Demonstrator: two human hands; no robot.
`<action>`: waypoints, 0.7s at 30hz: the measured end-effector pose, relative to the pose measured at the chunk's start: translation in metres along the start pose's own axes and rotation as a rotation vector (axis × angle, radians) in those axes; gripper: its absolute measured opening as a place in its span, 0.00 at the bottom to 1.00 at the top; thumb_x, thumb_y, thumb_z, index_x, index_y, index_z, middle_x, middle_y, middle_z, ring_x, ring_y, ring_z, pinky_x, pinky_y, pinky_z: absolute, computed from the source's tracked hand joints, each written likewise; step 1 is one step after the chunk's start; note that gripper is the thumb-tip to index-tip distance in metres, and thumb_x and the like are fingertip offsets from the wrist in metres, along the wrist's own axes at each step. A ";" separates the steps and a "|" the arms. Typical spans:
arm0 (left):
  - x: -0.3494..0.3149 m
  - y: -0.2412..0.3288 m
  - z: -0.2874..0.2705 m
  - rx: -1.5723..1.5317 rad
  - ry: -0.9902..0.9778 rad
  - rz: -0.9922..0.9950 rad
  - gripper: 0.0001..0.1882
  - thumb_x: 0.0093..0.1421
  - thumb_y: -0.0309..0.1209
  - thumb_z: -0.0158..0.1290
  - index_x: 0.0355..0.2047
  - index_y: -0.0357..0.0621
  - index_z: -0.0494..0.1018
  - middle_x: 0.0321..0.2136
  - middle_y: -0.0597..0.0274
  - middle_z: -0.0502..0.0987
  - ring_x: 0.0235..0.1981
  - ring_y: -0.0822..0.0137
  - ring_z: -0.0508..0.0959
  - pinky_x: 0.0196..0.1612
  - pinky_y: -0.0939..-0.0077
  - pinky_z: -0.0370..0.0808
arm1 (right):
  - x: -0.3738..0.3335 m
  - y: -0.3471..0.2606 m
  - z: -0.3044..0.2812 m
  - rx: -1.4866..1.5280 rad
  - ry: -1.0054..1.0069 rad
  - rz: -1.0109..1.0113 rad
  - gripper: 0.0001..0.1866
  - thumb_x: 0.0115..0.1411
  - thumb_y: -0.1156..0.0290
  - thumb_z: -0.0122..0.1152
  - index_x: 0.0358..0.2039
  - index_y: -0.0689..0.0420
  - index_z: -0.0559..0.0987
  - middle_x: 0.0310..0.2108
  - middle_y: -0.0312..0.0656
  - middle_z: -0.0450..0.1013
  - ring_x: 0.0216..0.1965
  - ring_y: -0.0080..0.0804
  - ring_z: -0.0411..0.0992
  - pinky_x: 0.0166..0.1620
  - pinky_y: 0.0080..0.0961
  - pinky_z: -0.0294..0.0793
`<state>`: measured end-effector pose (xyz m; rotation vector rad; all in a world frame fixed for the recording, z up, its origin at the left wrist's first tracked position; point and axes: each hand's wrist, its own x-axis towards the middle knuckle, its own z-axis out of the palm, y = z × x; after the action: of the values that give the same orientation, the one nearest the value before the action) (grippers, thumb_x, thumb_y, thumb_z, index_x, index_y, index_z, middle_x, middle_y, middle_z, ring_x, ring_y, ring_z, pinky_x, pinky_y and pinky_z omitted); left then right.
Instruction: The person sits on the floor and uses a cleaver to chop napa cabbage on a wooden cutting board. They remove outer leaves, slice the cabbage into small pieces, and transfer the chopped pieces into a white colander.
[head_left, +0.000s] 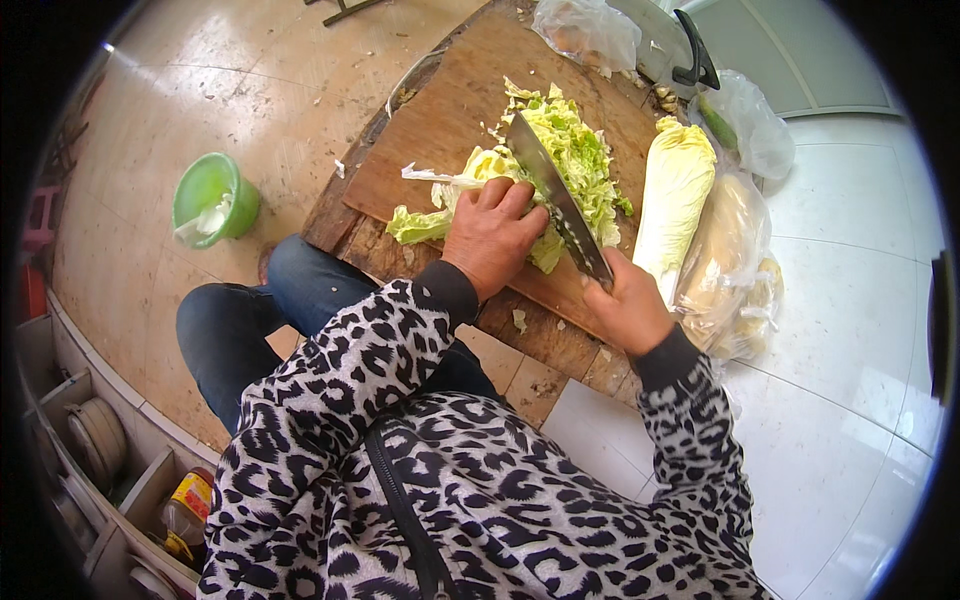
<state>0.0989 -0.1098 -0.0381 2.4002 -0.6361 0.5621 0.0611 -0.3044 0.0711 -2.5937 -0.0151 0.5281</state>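
My left hand (495,235) is closed, knuckles up, over a piece of napa cabbage (420,225) that lies on a wooden cutting board (425,140). My right hand (632,305) grips the handle of a cleaver (563,212); the fingers hide most of that handle. The blade stands slanted just right of my left fingers, between the held piece and a pile of shredded cabbage (588,165). Bits of leaf cling to the steel. To the right, a whole pale napa cabbage (678,190) rests along the board's edge.
Plastic bags of food (735,250) crowd the right side, with another bag (590,30) at the far end. A black handle (693,55) juts up there. On the floor at left is a green bucket (248,205) with pale scraps. Shelves (140,480) hold dishes and a bottle (187,505).
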 end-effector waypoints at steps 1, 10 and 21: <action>0.000 0.000 0.001 -0.001 -0.001 -0.003 0.12 0.52 0.31 0.55 0.38 0.52 0.76 0.44 0.64 0.73 0.50 0.60 0.72 0.43 0.61 0.69 | 0.012 0.006 0.006 -0.022 -0.001 -0.001 0.17 0.61 0.65 0.59 0.46 0.62 0.76 0.27 0.51 0.74 0.27 0.41 0.72 0.37 0.34 0.73; -0.005 -0.002 -0.004 0.000 0.027 0.038 0.13 0.53 0.32 0.55 0.41 0.51 0.77 0.45 0.64 0.74 0.52 0.61 0.72 0.46 0.63 0.70 | 0.008 0.012 0.019 0.208 0.119 0.113 0.16 0.61 0.63 0.59 0.44 0.60 0.77 0.28 0.54 0.76 0.30 0.49 0.77 0.37 0.37 0.75; 0.001 0.000 -0.007 0.008 -0.089 -0.034 0.13 0.54 0.30 0.56 0.42 0.49 0.77 0.45 0.63 0.76 0.50 0.59 0.74 0.49 0.62 0.71 | -0.042 -0.001 -0.006 0.203 -0.040 0.121 0.16 0.62 0.67 0.59 0.48 0.61 0.76 0.22 0.40 0.70 0.20 0.30 0.67 0.27 0.29 0.68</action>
<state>0.0981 -0.1060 -0.0327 2.4497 -0.6306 0.4459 0.0238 -0.3109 0.0913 -2.3956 0.1743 0.5926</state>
